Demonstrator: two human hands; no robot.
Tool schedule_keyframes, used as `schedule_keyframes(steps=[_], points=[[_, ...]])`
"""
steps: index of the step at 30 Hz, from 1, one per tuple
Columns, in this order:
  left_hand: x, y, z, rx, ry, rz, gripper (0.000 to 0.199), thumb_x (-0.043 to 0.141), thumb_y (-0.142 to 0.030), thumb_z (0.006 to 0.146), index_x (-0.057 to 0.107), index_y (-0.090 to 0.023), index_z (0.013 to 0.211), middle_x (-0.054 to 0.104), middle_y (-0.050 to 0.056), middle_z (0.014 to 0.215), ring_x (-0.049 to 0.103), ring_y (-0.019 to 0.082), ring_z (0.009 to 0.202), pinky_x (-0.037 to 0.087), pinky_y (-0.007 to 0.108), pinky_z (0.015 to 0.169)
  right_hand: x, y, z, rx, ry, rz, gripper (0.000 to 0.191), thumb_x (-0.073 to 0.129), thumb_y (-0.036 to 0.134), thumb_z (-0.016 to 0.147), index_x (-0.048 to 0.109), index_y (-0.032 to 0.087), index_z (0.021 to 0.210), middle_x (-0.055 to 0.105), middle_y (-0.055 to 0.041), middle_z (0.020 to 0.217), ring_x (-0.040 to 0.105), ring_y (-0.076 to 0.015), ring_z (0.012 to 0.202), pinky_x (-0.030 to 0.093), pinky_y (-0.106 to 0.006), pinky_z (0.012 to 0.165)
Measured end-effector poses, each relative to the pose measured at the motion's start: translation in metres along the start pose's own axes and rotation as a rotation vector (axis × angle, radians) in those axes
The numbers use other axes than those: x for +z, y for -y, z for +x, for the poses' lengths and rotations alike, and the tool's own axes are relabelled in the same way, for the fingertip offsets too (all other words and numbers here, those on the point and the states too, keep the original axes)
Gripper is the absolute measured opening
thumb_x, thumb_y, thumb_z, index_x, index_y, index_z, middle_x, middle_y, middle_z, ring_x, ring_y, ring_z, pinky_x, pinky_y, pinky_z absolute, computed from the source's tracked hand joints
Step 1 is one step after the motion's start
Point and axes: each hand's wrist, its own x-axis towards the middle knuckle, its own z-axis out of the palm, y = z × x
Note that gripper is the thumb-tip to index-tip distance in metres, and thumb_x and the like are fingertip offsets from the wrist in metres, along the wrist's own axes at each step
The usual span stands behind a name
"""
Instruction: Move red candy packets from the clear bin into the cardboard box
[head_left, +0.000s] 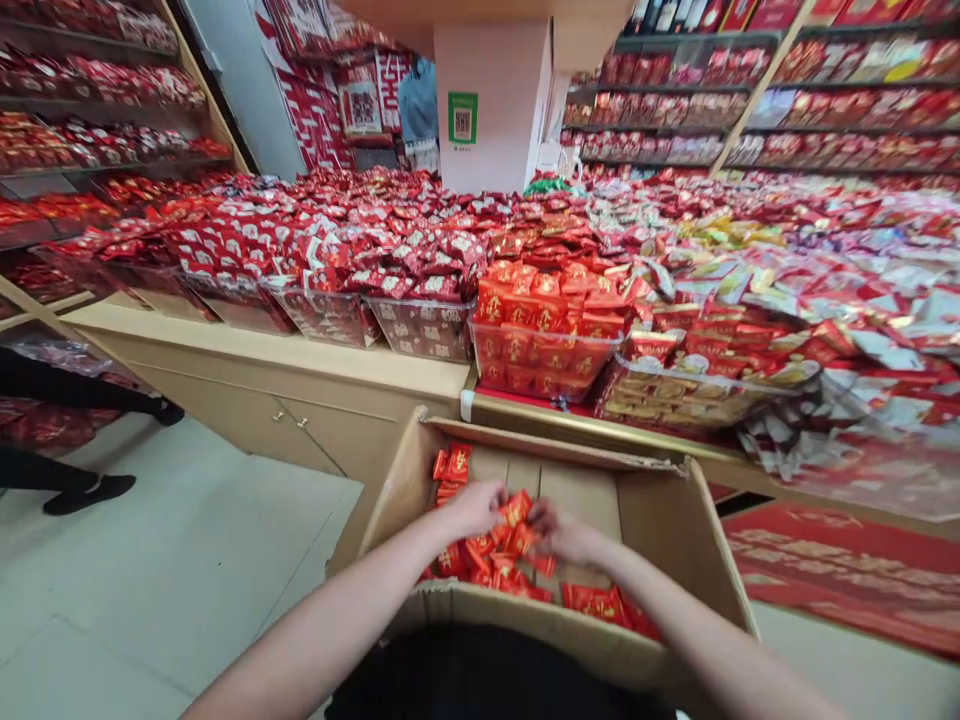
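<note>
From my head view, the cardboard box (652, 510) holds red packets (510, 578), heaped left and along the near wall. My left hand (474, 508) and right hand (566, 535) curl over them; blur means I cannot tell whether either grips one. Beyond, a clear tub (544, 362) brims with red packets. My right forearm (675, 605) hides some packets.

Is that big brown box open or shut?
Open. Nothing covers the top of the cardboard box, and the left hand and right hand reach inside it among red packets.
</note>
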Motion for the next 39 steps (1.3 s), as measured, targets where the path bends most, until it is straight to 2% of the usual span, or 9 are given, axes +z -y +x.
schedule_keyframes(steps=[3,7,12,16,21,27,34,37,39], points=[[-0.012,-0.006,0.010,0.031,-0.079,-0.222,0.041,0.052,-0.017,0.068,0.049,-0.017,0.109,0.054,-0.001,0.074,0.049,0.013,0.067,0.040,0.027,0.068,-0.021,0.024,-0.007,-0.059,-0.129,0.219,0.047,0.069,0.018,0.046,0.050,0.019,0.089,0.056,0.0026,0.071,0.051,-0.0115,0.064,0.040,-0.025,0.059],[-0.017,-0.019,0.012,0.030,-0.005,-0.496,0.034,0.053,-0.017,0.069,0.051,-0.011,0.102,0.058,0.003,0.080,0.053,0.012,0.070,0.043,0.027,0.067,-0.030,0.046,-0.015,-0.146,-0.142,0.440,0.039,0.073,0.026,0.054,0.056,0.015,0.087,0.062,-0.0025,0.081,0.056,-0.0133,0.073,0.043,-0.029,0.070],[-0.002,-0.033,0.002,-0.019,0.125,-0.699,0.034,0.060,-0.028,0.068,0.045,-0.015,0.096,0.059,0.003,0.080,0.055,0.010,0.061,0.045,0.024,0.054,-0.025,0.038,-0.011,-0.153,-0.127,0.601,0.036,0.075,0.026,0.055,0.054,0.017,0.083,0.063,-0.0015,0.078,0.058,-0.0129,0.069,0.045,-0.028,0.067],[0.009,-0.031,0.003,-0.027,0.076,-0.721,0.039,0.064,-0.033,0.065,0.044,-0.016,0.094,0.061,0.004,0.083,0.055,0.010,0.058,0.042,0.022,0.048,-0.022,0.027,-0.005,-0.090,-0.128,0.662,0.036,0.078,0.025,0.050,0.052,0.017,0.074,0.061,0.0013,0.067,0.056,-0.0106,0.060,0.044,-0.024,0.057],[0.008,-0.030,0.005,-0.052,0.034,-0.909,0.036,0.068,-0.023,0.061,0.051,-0.014,0.092,0.065,0.004,0.083,0.060,0.014,0.076,0.045,0.031,0.075,-0.020,0.029,-0.004,-0.050,-0.101,0.658,0.028,0.075,0.030,0.055,0.056,0.017,0.072,0.060,0.0016,0.067,0.053,-0.0093,0.060,0.042,-0.021,0.055],[0.005,-0.031,0.001,-0.246,0.120,-1.189,0.029,0.065,-0.017,0.063,0.053,-0.016,0.089,0.066,0.001,0.073,0.062,0.016,0.069,0.048,0.034,0.069,-0.019,0.029,-0.009,0.018,0.118,0.662,0.031,0.073,0.027,0.060,0.057,0.016,0.084,0.061,0.0008,0.066,0.053,-0.0085,0.057,0.040,-0.022,0.056],[0.002,-0.038,-0.005,-0.163,0.206,-1.246,0.049,0.066,-0.014,0.065,0.046,-0.021,0.109,0.063,0.004,0.097,0.060,0.015,0.081,0.045,0.024,0.064,-0.011,0.027,-0.018,0.046,0.370,0.789,0.026,0.065,0.031,0.070,0.055,0.016,0.089,0.060,-0.0018,0.073,0.052,-0.0072,0.055,0.039,-0.022,0.056],[0.003,-0.038,-0.005,-0.182,0.112,-1.201,0.044,0.069,-0.015,0.062,0.048,-0.018,0.100,0.064,0.000,0.079,0.059,0.010,0.066,0.043,0.020,0.057,-0.009,0.026,-0.019,0.104,0.360,0.765,0.027,0.062,0.035,0.072,0.056,0.016,0.089,0.061,-0.0038,0.073,0.054,-0.0092,0.058,0.041,-0.023,0.057],[0.006,-0.035,-0.004,-0.184,0.049,-1.156,0.036,0.071,-0.017,0.059,0.050,-0.016,0.088,0.062,-0.003,0.070,0.058,0.009,0.060,0.045,0.023,0.058,-0.009,0.024,-0.017,0.121,0.261,0.735,0.026,0.063,0.037,0.071,0.057,0.016,0.085,0.061,-0.0038,0.073,0.055,-0.0105,0.061,0.041,-0.023,0.057]])
